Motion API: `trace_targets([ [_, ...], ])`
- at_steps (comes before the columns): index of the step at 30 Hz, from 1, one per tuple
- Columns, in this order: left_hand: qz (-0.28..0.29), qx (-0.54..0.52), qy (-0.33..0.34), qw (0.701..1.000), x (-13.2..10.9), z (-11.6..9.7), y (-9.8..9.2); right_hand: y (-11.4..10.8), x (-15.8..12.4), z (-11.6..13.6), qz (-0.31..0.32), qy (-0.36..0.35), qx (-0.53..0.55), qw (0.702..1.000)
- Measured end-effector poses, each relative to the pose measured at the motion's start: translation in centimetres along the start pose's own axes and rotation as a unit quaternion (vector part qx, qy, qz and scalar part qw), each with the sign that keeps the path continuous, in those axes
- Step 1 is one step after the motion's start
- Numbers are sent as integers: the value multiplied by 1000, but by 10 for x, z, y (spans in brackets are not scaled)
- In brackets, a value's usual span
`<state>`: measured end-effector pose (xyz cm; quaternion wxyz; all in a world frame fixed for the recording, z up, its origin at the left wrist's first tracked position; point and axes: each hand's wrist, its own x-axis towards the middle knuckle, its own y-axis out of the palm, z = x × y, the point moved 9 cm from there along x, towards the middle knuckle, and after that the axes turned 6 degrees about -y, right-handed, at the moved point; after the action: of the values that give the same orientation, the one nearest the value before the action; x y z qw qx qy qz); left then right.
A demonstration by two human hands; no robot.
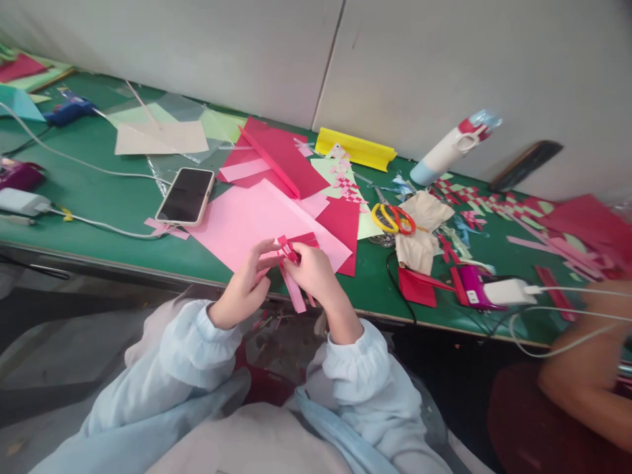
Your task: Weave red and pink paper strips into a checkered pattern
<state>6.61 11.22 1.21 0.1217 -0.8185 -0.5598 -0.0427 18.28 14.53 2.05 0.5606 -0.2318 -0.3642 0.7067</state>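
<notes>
My left hand (249, 280) and my right hand (316, 273) meet at the near edge of the green table (99, 191), both pinched on a small woven piece of red and pink paper strips (292, 253). Loose pink strip ends (296, 296) hang down from it between my hands. Under and behind the piece lies a large pink paper sheet (247, 220), with dark red sheets (281, 155) further back. Both wrists wear pale blue sleeves.
A phone (186, 195) lies left of the pink sheet, with white cables and a charger (20, 201). Yellow and orange scissors (392, 218), a crumpled cloth (424, 227), a white bottle (451, 146) and a yellow folder (355, 148) sit to the right. Another person's arm (587, 368) is at right.
</notes>
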Motion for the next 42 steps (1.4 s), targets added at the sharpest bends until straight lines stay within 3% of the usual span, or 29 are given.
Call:
trace_targets([
  [4, -36, 6, -2, 999, 8, 2, -5, -3, 2, -16, -28, 24, 87, 996],
  [7, -84, 86, 1, 993, 18, -1, -17, -3, 2, -31, -40, 47, 199, 978],
  [9, -86, 162, 6, 983, 28, -5, -22, -3, 1, -41, -46, 72, 276, 957],
  [15, 58, 297, 16, 953, 68, -14, -7, -2, -6, -57, -55, 132, 455, 879],
  [20, 156, 282, -44, 946, 92, -13, 5, -10, -8, -59, -74, 134, 542, 826],
  [26, 153, 203, -53, 966, 94, -21, -8, -20, -12, -47, -78, 149, 611, 773],
  [30, 168, 143, -78, 972, 84, -27, -16, -20, -13, -41, -85, 145, 617, 769],
  [36, 109, 177, -169, 963, 69, -20, -46, 8, -9, -35, -49, 142, 606, 781],
  [42, 75, 300, -196, 930, 61, 0, -70, 24, -5, -36, -44, 114, 492, 862],
])
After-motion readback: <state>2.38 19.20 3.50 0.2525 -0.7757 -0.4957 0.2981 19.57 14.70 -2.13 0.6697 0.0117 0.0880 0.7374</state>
